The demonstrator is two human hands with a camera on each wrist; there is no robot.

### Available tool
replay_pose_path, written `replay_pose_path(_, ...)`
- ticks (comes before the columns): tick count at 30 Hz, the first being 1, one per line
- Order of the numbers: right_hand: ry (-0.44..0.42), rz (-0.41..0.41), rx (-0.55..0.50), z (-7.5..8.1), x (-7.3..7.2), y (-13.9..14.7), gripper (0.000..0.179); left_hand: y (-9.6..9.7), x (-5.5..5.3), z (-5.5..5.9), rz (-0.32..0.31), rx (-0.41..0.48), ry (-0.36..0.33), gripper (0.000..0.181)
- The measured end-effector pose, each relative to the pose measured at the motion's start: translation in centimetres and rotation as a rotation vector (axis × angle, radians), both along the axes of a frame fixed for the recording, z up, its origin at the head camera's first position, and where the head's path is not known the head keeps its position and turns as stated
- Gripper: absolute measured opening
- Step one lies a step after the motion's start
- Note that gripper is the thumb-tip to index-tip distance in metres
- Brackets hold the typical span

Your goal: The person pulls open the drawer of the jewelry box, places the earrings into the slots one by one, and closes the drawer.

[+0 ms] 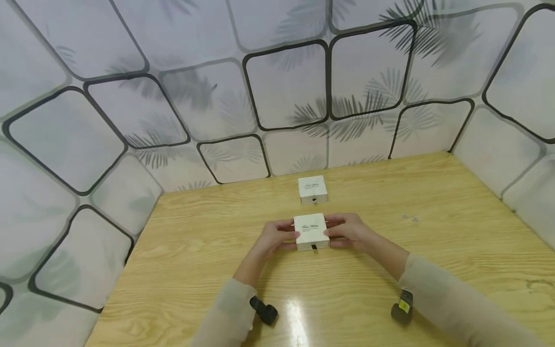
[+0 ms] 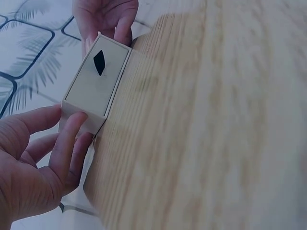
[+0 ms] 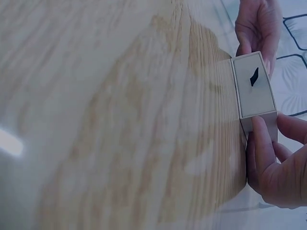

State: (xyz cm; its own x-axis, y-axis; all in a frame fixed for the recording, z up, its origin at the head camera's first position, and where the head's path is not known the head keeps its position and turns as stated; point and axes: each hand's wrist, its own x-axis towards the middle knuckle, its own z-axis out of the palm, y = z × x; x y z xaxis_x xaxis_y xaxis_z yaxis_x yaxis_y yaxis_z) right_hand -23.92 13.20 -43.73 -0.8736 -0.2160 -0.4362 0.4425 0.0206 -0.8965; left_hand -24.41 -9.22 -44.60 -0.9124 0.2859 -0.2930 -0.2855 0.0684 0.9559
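A small white drawer-style gift box (image 1: 311,232) with dark lettering on its lid sits between both hands near the middle of the table. My left hand (image 1: 273,236) grips its left side, thumb at the lid's edge. On the opposite side my right hand (image 1: 352,229) holds it the same way. The drawer front (image 2: 88,86) shows a black ribbon tab (image 2: 99,63) in the left wrist view, with the drawer pushed in. In the right wrist view, fingers (image 3: 263,143) lie along the end of the box, its lower edge close to the tabletop.
Behind the held box stands a second, similar white box (image 1: 312,187) with a black tab. Tiny clear pieces (image 1: 415,220) lie to the right on the wooden table (image 1: 195,250). A patterned fabric wall (image 1: 286,91) rises along the back and sides.
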Motion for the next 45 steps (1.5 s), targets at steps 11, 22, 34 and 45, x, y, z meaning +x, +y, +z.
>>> replay_pose_path(11, 0.009, 0.014, 0.022, 0.0, 0.2, 1.5, 0.063, 1.4, -0.1, -0.1, 0.012, 0.004, -0.028, 0.053)
replay_pose_path(22, 0.018, 0.029, 0.019, 0.4, 0.3, 2.0, 0.065, 2.2, 0.1, 0.2, 0.054, -0.003, -0.042, 0.051)
replay_pose_path(34, -0.008, 0.019, 0.008, 0.6, 0.4, 2.0, 0.062, 2.9, 0.1, 0.3, 0.12, -0.041, -0.048, 0.045)
replay_pose_path(45, 0.026, -0.048, 0.147, 0.3, 2.2, 2.1, 0.056, 3.0, 0.1, 0.3, 0.127, -0.034, -0.06, 0.047)
